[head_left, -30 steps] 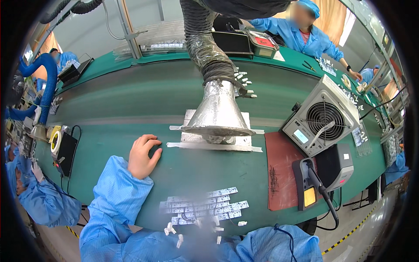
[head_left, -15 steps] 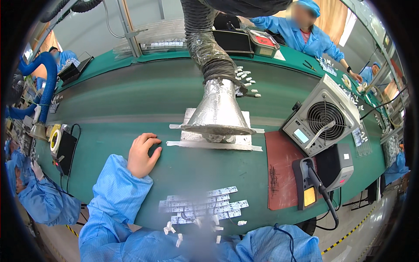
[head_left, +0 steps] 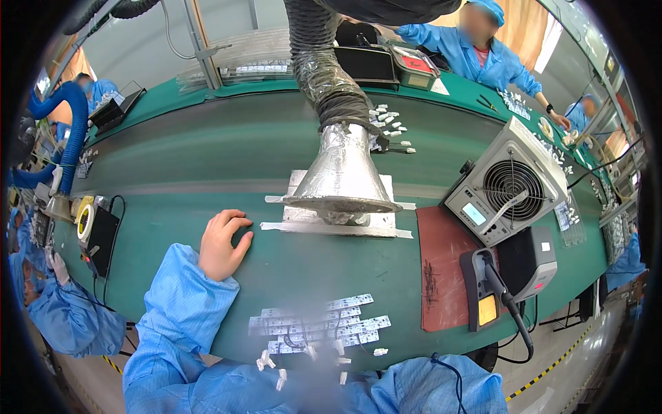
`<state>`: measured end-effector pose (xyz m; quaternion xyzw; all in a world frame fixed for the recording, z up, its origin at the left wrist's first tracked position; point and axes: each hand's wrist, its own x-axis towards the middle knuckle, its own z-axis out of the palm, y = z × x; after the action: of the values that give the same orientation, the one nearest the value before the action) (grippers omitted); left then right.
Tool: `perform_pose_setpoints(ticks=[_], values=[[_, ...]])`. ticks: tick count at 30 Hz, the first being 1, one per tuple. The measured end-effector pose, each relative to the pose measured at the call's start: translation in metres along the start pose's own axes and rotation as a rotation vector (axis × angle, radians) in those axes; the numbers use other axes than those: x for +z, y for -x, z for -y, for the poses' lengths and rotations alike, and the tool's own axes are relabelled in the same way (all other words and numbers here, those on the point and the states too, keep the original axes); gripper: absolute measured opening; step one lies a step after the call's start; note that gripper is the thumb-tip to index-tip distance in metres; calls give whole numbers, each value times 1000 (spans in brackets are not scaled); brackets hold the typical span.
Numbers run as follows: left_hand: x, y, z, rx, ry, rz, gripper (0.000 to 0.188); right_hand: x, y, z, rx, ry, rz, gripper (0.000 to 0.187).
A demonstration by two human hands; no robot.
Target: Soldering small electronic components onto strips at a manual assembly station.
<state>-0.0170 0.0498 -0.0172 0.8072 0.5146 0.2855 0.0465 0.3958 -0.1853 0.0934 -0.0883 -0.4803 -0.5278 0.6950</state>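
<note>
Several narrow circuit-board strips [head_left: 355, 326] lie side by side near the near edge of the table [head_left: 172, 214], their long axes running roughly left to right, the right ends slanting a little toward the far edge. Those ends are staggered, some reaching further right than others. A vertical grey blur smears the middle of the group, so how many strips there are, and whether they overlap there, cannot be made out. The strips are whitish with small dark marks; thin black wires [head_left: 292, 343] curve across them, and small white connectors [head_left: 281, 379] sit on their near side, some showing against the person's blue clothing. Beyond the strips' left end, the left hand [head_left: 224, 247] rests on the table, apart from them, its fingers loosely bent and grasping nothing visible, thumb held away; the underside of the palm is hidden. The right hand is out of sight, so the state of its fingers cannot be told. Toward the far edge, a silvery cone-shaped hood [head_left: 346, 172] covers much of a pale plate [head_left: 298, 183]. Right of the strips, a soldering iron [head_left: 500, 283] leans in its holder, beside a reddish mat [head_left: 441, 276] and a boxy fan unit [head_left: 507, 183].
</note>
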Motion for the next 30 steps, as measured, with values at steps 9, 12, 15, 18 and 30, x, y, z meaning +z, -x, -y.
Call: perform_pose_setpoints(ticks=[9,12,15,18,30], values=[[1,-2,0,-13,1,9,19,2,1,-7,-8,-46,0,33],[2,-2,1,-12,-1,8,19,-1,0,-8,-13,-50,5,33],[1,-2,0,-17,-3,11,19,-4,-2,-8,-17,-48,8,33],[1,-2,-1,-18,-3,11,19,-8,-4,-8,-23,-45,13,34],[3,-3,-2,-17,-7,5,19,-12,-9,-11,-33,-83,-6,34]])
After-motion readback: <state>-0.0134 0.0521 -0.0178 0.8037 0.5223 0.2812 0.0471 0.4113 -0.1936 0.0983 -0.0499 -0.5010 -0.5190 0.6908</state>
